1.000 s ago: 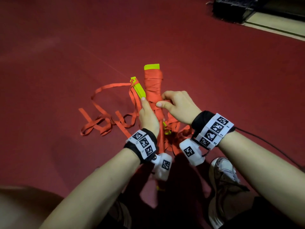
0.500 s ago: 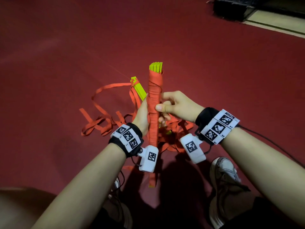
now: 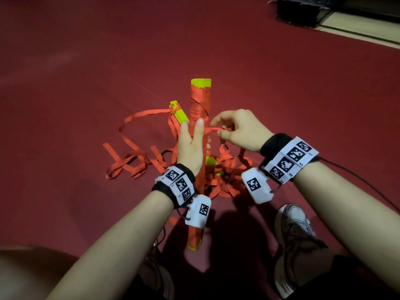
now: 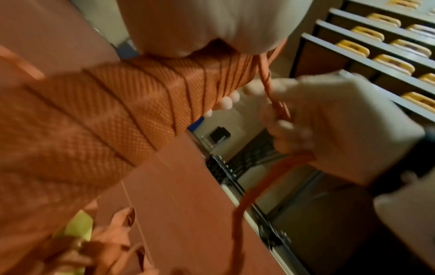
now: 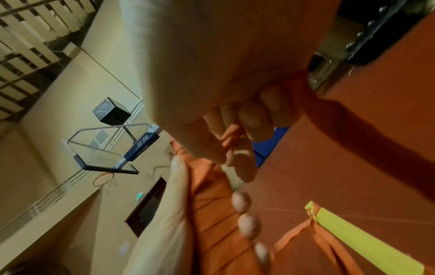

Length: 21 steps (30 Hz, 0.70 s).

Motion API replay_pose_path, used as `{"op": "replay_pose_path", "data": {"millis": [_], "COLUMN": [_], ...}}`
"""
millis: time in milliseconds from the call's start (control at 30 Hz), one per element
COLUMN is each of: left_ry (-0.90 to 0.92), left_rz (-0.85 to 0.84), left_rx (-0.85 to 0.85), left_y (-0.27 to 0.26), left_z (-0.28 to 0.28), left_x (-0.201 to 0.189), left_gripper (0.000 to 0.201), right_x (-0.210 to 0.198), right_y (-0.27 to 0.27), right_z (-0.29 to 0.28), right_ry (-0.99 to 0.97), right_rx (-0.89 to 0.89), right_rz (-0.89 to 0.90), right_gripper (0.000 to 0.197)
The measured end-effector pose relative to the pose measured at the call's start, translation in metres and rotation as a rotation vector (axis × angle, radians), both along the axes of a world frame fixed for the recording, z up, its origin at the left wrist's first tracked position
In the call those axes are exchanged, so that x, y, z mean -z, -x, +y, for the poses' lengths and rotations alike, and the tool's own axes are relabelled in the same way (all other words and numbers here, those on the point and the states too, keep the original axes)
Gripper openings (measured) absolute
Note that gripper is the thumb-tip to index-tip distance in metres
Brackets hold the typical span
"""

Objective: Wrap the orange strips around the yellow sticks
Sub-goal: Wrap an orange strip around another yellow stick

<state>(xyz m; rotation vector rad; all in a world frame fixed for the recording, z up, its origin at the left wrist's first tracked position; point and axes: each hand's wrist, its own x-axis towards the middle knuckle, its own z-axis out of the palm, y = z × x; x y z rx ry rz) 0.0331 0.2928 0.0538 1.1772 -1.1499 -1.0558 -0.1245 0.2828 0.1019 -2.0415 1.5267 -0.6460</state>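
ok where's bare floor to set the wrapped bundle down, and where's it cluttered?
Bare red floor lies left of and beyond the loose strip loops, and on the right past the right hand, up to the dark equipment. It is crowded around the wrapped bundle that the left hand grips: strip pile, second yellow stick bundle, shoe.

Bare forearms, black wristbands (image 3: 273, 141) carrying white coded tags (image 3: 292, 159).

A dark red floor (image 3: 86, 72) carries a tangle of loose orange strips (image 3: 134, 163) at its centre, a partly wrapped yellow stick (image 3: 178, 112) toward twelve o'clock, and a white shoe (image 3: 292, 239) at five o'clock.
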Motion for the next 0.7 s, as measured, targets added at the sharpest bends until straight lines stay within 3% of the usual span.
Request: {"op": "replay_pose_path", "data": {"millis": [100,200,267,367,467,533,633,700], "left_ry": [-0.049,-0.102,-0.138,-0.161,-0.218,-0.230,-0.231,-0.279], "left_rz": [0.039,0.161,0.176,0.173,0.176,0.134,0.132,0.146], "left_rx": [-0.072,-0.112,-0.140,-0.101,0.021,0.112,0.279,0.394], "left_y": [-0.009,-0.023,-0.028,-0.030,-0.025,-0.019,-0.009,-0.001], "left_z": [-0.012,-0.023,-0.026,-0.028,-0.025,-0.017,-0.005,0.001], "left_x": [-0.004,-0.003,-0.003,-0.003,0.000,-0.001,-0.005,-0.007], "left_gripper": [0.025,0.040,0.051,0.051,0.038,0.030,0.026,0.029], "right_x": [-0.006,-0.007,-0.002,0.013,0.029,0.029,0.018,0.007], "right_y": [0.019,0.047,0.065,0.086,0.082,0.066,0.038,0.024], "right_z": [-0.008,-0.019,-0.021,-0.022,-0.022,-0.020,-0.015,-0.011], "right_ry": [-0.015,-0.092,-0.135,-0.202,-0.386,-0.412,-0.420,-0.333], "right_rx": [0.132,0.450,0.627,0.772,0.719,0.575,0.283,0.129], "right_rz": [0.058,0.166,0.158,0.086,-0.283,-0.432,-0.538,-0.467], "right_gripper": [0.019,0.010,0.010,0.014,0.016,0.003,0.018,0.022]}}
